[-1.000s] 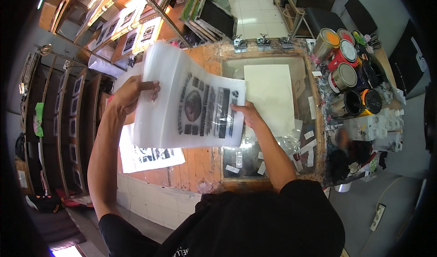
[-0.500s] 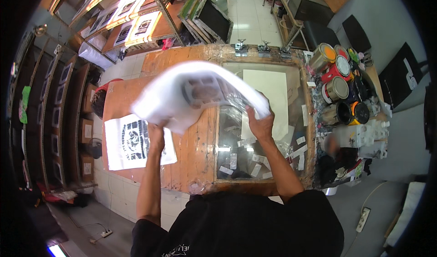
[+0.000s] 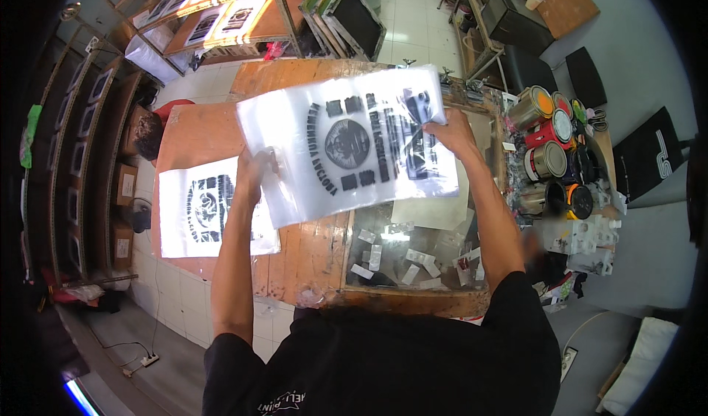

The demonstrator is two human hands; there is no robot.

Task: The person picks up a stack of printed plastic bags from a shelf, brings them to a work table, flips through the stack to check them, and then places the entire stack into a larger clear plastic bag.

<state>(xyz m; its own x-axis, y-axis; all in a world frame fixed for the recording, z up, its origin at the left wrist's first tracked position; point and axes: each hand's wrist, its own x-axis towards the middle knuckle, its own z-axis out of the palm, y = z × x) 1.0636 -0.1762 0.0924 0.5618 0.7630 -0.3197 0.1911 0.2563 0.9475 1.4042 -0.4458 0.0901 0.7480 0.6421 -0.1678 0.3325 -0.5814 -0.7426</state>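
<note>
Translucent white plastic bag with black round print [image 3: 346,147], half a second ago curled in mid-flip, is now spread flat, held above the orange wooden table [image 3: 199,132] at frame centre. Left hand [image 3: 254,172] pinches its lower left edge; right hand [image 3: 450,132] grips the right edge. Turn looks complete. A second printed bag [image 3: 206,209] lies flat at left; paint cans [image 3: 549,139] stand right.
</note>
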